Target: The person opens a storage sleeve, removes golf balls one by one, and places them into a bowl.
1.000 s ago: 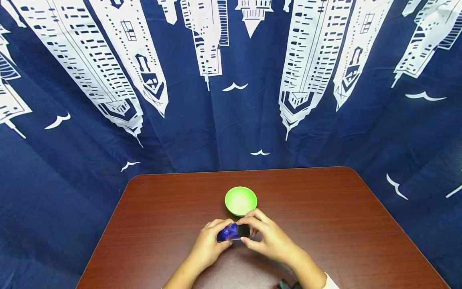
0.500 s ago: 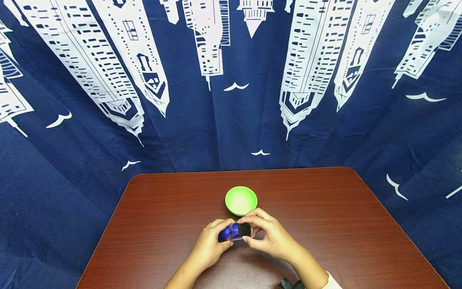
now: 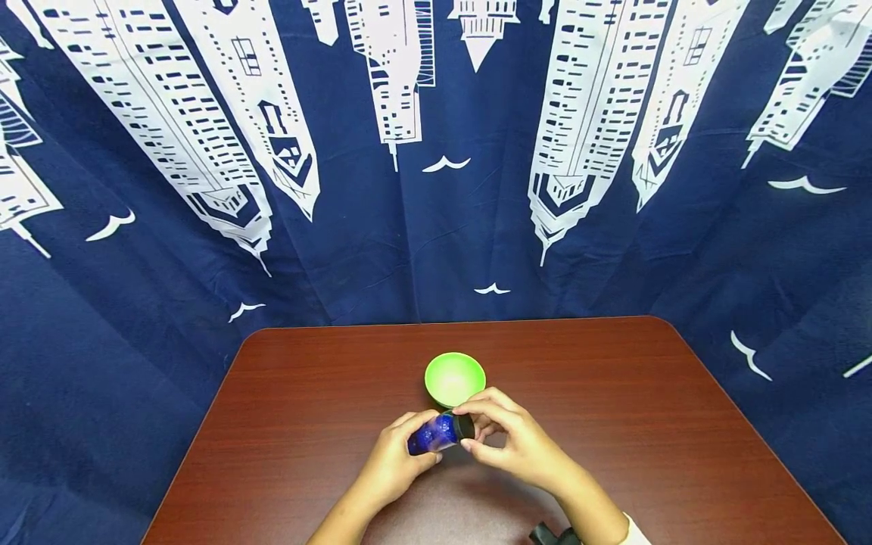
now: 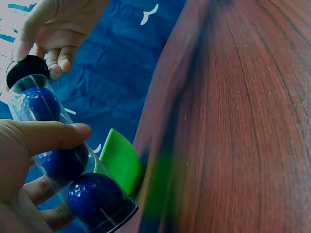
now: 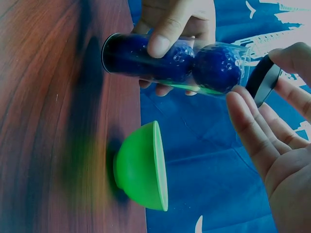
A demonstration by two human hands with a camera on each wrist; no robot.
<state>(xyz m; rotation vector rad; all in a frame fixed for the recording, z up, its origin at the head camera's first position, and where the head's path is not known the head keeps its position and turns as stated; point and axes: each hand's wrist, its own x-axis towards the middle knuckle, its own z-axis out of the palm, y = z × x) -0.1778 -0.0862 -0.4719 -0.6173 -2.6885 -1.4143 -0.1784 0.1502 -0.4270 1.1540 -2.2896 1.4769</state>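
Observation:
My left hand (image 3: 390,463) grips a clear plastic tube (image 3: 434,434), thumb on one side and fingers on the other. Inside the tube sit three dark blue dimpled golf balls (image 4: 96,198) in a row. A black cap (image 5: 264,80) is at the tube's right end, pinched between the thumb and fingers of my right hand (image 3: 521,446). In the right wrist view the cap stands tilted at the tube's mouth, with clear plastic showing beside it. Both hands are above the table, just in front of a green bowl (image 3: 455,380).
The bowl stands upright on the brown wooden table (image 3: 327,393). A black object (image 3: 553,534) shows beside the right forearm at the bottom edge. Behind the table hangs a blue cloth (image 3: 341,250) with white buildings and birds.
The tube's capped end has swung slightly up and away, so the cap shows more from its side. The right hand has shifted a little with it; the bowl stays put.

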